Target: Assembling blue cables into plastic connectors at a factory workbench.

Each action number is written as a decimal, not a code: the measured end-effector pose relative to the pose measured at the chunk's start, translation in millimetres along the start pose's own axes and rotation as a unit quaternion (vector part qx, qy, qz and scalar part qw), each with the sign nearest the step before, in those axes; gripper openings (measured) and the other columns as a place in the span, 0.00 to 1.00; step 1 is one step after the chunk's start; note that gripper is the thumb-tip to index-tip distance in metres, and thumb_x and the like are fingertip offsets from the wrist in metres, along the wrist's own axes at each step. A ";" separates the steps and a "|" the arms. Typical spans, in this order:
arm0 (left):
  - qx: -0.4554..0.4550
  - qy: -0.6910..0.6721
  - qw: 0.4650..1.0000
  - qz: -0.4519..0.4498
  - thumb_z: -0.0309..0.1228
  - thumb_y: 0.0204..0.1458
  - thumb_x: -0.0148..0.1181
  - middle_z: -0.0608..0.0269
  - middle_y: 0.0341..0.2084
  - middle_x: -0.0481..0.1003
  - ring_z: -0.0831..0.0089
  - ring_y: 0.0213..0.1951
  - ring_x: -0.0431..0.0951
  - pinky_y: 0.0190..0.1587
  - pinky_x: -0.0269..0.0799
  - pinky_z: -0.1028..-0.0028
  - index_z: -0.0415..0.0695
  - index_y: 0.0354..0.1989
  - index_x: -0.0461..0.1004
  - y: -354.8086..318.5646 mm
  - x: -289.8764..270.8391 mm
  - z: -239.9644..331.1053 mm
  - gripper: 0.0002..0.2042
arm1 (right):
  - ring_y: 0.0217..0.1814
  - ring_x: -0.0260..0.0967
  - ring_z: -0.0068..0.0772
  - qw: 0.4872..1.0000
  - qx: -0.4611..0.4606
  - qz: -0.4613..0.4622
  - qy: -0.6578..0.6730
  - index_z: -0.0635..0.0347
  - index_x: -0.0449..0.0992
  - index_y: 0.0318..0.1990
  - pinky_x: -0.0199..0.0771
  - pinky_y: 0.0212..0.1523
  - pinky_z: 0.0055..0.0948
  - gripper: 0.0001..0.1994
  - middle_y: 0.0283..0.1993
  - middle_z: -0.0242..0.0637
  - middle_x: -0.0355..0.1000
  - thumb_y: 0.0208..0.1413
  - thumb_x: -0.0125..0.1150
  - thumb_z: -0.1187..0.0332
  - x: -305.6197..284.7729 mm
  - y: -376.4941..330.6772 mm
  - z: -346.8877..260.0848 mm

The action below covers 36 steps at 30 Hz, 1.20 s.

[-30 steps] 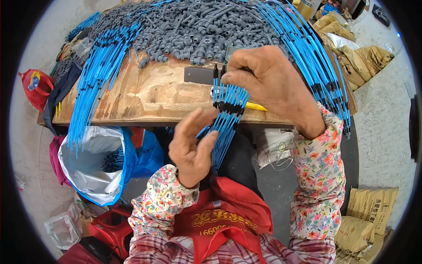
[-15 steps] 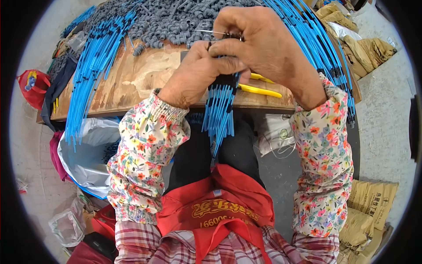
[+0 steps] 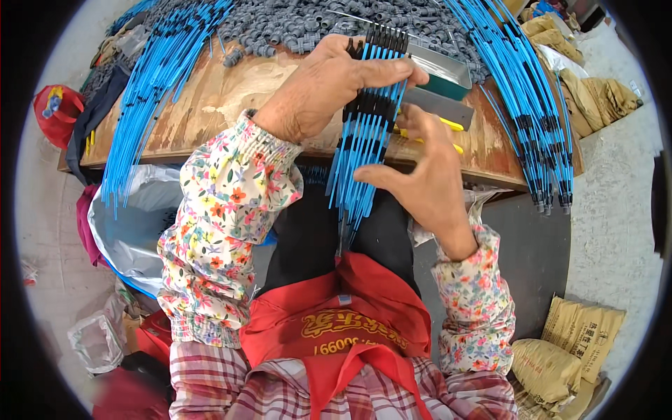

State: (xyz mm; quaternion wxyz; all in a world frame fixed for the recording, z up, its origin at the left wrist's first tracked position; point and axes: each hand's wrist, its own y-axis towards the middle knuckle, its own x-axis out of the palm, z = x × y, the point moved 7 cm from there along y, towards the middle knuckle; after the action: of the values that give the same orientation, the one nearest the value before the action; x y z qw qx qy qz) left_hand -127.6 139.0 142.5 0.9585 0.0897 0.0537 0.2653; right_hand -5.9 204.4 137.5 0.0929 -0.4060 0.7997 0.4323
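My left hand [image 3: 336, 84] is closed round a bundle of thin blue rods with black bands [image 3: 360, 161]. Its thumb lies across the bundle near the dark upper ends, and the lower ends hang over my lap. My right hand [image 3: 430, 168] is open beside the bundle, thumb and fingers spread. Its thumb tip reaches the bundle's right edge; whether it touches I cannot tell. A yellow-handled tool [image 3: 453, 124] lies on the table, partly hidden behind my right hand.
Grey plastic fittings [image 3: 294, 24] are heaped along the table's back. A green tray [image 3: 451, 89] stands behind my hands. Blue rods lie at the left [image 3: 150, 91] and right [image 3: 525, 84], overhanging the wooden table [image 3: 241, 87]. A silver-lined bag [image 3: 133, 238] stands lower left.
My right hand has let go of a thin pointed metal tool, moved down and opened. My left hand has risen slightly, and the bundle now shows its upper ends.
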 end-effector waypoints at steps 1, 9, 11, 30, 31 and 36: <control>-0.003 0.001 1.000 0.002 0.35 0.55 0.54 0.60 0.36 0.78 0.77 0.38 0.77 0.45 0.72 0.77 0.37 0.39 0.77 0.7 -2.7 -3.0 0.13 | 0.33 0.68 0.19 0.997 -0.038 -0.007 -0.066 0.64 0.74 0.38 0.70 0.33 0.20 0.20 0.37 0.35 0.71 0.36 0.74 0.69 6.6 4.2 -4.8; 0.139 0.167 0.975 -0.042 0.39 0.56 0.54 0.63 0.40 0.77 0.77 0.42 0.76 0.47 0.71 0.75 0.38 0.40 0.77 -1.8 4.3 32.4 0.16 | 0.34 0.71 0.26 0.929 0.103 -0.203 0.290 0.67 0.72 0.41 0.72 0.36 0.26 0.24 0.35 0.36 0.74 0.37 0.73 0.64 51.6 46.2 20.2; 0.097 0.146 0.983 -0.045 0.44 0.57 0.51 0.63 0.40 0.76 0.75 0.42 0.76 0.48 0.71 0.74 0.38 0.43 0.75 -1.6 -0.4 22.8 0.20 | 0.33 0.71 0.24 0.930 0.095 -0.194 0.298 0.67 0.74 0.40 0.71 0.36 0.25 0.22 0.33 0.34 0.74 0.38 0.73 0.64 54.4 46.2 21.1; -0.093 -0.303 0.933 -0.169 0.70 0.47 0.30 0.44 0.46 0.71 0.49 0.43 0.76 0.47 0.73 0.52 0.38 0.58 0.60 -47.3 56.9 -54.7 0.46 | 0.28 0.74 0.24 0.870 0.121 -0.183 0.441 0.66 0.75 0.35 0.77 0.29 0.21 0.10 0.29 0.36 0.75 0.52 0.62 0.67 -8.5 80.1 -12.1; -0.095 -0.305 0.935 -0.155 0.70 0.46 0.30 0.43 0.46 0.72 0.49 0.42 0.76 0.47 0.73 0.51 0.38 0.59 0.59 -51.0 59.1 -62.4 0.46 | 0.28 0.74 0.24 0.876 0.127 -0.183 0.427 0.66 0.75 0.36 0.77 0.29 0.21 0.10 0.29 0.36 0.75 0.53 0.62 0.66 -9.8 80.4 -8.7; -0.178 -0.403 0.887 -0.139 0.72 0.44 0.29 0.42 0.43 0.73 0.51 0.43 0.76 0.47 0.73 0.55 0.38 0.60 0.58 -86.9 80.9 -83.1 0.48 | 0.27 0.74 0.24 0.892 0.156 -0.171 0.388 0.67 0.75 0.36 0.77 0.28 0.21 0.12 0.29 0.38 0.75 0.55 0.60 0.64 -14.0 75.0 10.0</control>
State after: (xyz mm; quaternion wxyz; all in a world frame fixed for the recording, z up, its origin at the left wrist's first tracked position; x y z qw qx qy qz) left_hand -27.7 119.6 39.3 0.9243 0.0084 -0.3739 0.0756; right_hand -53.6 242.3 184.6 -0.0906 -0.6520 0.7477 0.0872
